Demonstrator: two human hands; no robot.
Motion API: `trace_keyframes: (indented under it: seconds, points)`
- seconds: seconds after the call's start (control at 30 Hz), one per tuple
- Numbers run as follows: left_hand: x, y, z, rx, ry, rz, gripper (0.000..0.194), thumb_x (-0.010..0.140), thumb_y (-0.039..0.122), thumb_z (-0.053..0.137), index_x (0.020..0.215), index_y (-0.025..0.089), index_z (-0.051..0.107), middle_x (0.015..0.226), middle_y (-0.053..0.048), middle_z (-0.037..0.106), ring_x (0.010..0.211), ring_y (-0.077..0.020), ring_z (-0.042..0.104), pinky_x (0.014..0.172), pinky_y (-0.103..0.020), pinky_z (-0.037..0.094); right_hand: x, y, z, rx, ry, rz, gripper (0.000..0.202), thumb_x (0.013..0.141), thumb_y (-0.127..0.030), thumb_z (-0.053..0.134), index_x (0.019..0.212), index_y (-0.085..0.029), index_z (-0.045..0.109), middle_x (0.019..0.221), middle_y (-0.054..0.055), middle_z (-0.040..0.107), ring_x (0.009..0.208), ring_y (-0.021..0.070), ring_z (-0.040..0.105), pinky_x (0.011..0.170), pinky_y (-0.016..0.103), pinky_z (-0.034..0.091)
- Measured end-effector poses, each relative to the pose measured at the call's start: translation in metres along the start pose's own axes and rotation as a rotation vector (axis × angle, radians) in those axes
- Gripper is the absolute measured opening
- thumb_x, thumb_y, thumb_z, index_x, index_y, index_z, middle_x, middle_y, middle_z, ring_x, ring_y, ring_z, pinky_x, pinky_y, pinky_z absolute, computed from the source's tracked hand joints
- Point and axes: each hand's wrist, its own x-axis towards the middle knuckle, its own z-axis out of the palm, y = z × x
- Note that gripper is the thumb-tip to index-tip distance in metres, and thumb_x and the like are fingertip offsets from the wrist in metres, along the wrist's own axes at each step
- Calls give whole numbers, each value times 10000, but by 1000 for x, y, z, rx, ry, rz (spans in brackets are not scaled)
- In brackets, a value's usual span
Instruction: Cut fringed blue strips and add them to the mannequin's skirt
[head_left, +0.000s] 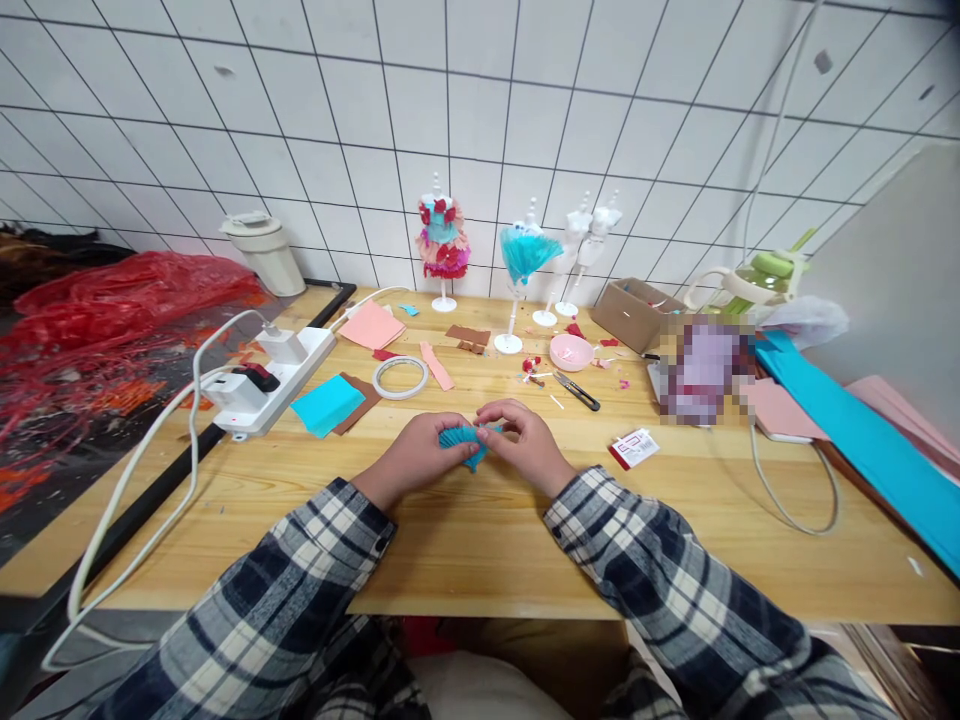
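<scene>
Between my two hands, over the middle of the wooden table (pixel 480 560), is a small pleated piece of blue crepe paper (pixel 457 437). My left hand (pixel 416 452) grips its left part between thumb and fingers. The right end is pinched by the thumb and fingers of my right hand (pixel 525 440). Behind them stands a mini mannequin with a blue paper skirt (pixel 527 255). Another mannequin wears a pink, blue and red paper dress (pixel 444 240). A ring of tape (pixel 400 378) lies beyond my left hand, and small snips (pixel 577 391) lie beyond my right hand.
A power strip (pixel 281 380) with cables and blue paper (pixel 328 404) are at the left. Two white mannequins (pixel 574 240), a pink dish (pixel 571 352), a cardboard box (pixel 634 312) and a small card packet (pixel 634 449) stand or lie to the right. Blue paper (pixel 862 440) runs along the right edge.
</scene>
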Motion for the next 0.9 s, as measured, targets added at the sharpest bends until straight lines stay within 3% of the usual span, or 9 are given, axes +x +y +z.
trace_keyframes:
  seconds: [0.1,0.33,0.43,0.5,0.63,0.77,0.9]
  points:
    - [-1,1,0,32,-22,22,278,782,428,615,739,160,674,663,7,643,633,-139,543,593,-232,393,0,1,1,3,15,-29,122,776,-322,665,757,-202,671,948,69,692,934,203,625,811,342,472]
    - [0,1,-2,52,-62,37,230,756,373,618,685,155,629,618,26,576,610,-130,511,575,-231,372,4,6,-6,205,147,79,274,822,-462,616,797,-196,677,839,56,687,814,189,623,792,336,494]
    - [0,0,-3,24,-57,31,227,752,374,620,697,153,633,626,22,583,617,-135,514,578,-233,379,4,4,-7,182,50,75,343,873,-499,540,889,-200,707,946,70,701,903,197,627,852,354,482]
    - [0,0,-3,15,-60,22,235,755,385,619,712,155,645,623,21,589,607,-135,512,573,-233,382,3,2,-5,101,-13,41,278,832,-463,616,895,-212,717,1010,72,696,962,206,623,885,363,470]
    - [0,1,-2,17,-74,25,237,755,390,622,705,161,657,612,18,599,597,-137,517,561,-233,382,1,2,-1,34,23,-16,195,768,-404,698,730,-213,690,966,73,696,954,211,624,913,372,463]
    - [0,1,-3,0,-85,17,237,739,383,633,664,158,631,596,22,580,582,-134,506,549,-232,374,5,5,-6,136,98,73,293,786,-495,665,796,-204,701,972,83,699,919,213,630,844,357,491]
    - [1,-1,-4,-54,-73,5,252,732,403,641,684,156,628,611,20,577,595,-135,506,557,-232,381,7,5,-10,102,-31,53,368,863,-524,561,833,-200,732,949,87,714,958,225,632,908,387,461]
